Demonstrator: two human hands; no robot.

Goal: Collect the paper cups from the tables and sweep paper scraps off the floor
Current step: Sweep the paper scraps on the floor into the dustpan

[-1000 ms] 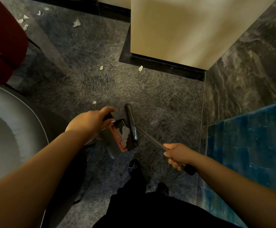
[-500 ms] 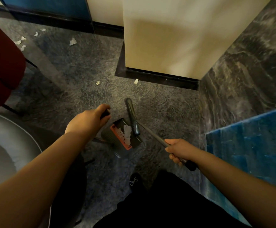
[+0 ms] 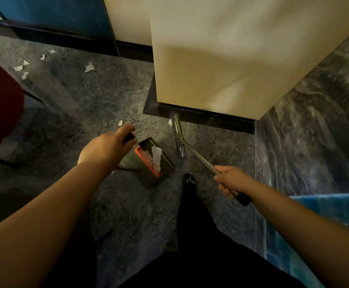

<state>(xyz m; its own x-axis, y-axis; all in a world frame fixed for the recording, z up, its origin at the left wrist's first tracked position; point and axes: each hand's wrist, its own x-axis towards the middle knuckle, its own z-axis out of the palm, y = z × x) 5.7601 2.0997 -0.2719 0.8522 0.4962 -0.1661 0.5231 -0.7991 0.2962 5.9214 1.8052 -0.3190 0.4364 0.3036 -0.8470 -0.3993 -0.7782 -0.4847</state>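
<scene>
We look straight down at a grey carpeted floor point(image 3: 111, 96) from head height. Left hand point(image 3: 109, 147): fingers curled round a dark handle point(image 3: 129, 137), which belongs to the dustpan point(image 3: 154, 161). The dustpan sits low by the floor, just ahead of our left forearm, tilted, with an orange comb edge along one side. White paper scraps point(image 3: 156, 153) lie inside it.

Right hand point(image 3: 232, 179): fingers wrapped round the metal shaft of the broom point(image 3: 198, 156), near its black end grip. The shaft runs forward and left from the hand to the broom head point(image 3: 178, 134), which reaches to the black skirting at the foot of a cream pillar point(image 3: 221, 59). One small scrap point(image 3: 170, 122) lies touching or just beside the far tip of the head; we cannot tell which.

Loose scraps on the floor: one small piece point(image 3: 120, 122) just beyond the left hand's knuckles; one larger piece point(image 3: 89, 67) well ahead; a scatter of four or five point(image 3: 24, 68) far left, near a red chair point(image 3: 1, 104).

A black shoe point(image 3: 189, 181) with a white emblem stands between the dustpan and the right hand. Marbled dark wall panel point(image 3: 314, 132) to the right, blue panel point(image 3: 325, 215) below it. No paper cups in view.
</scene>
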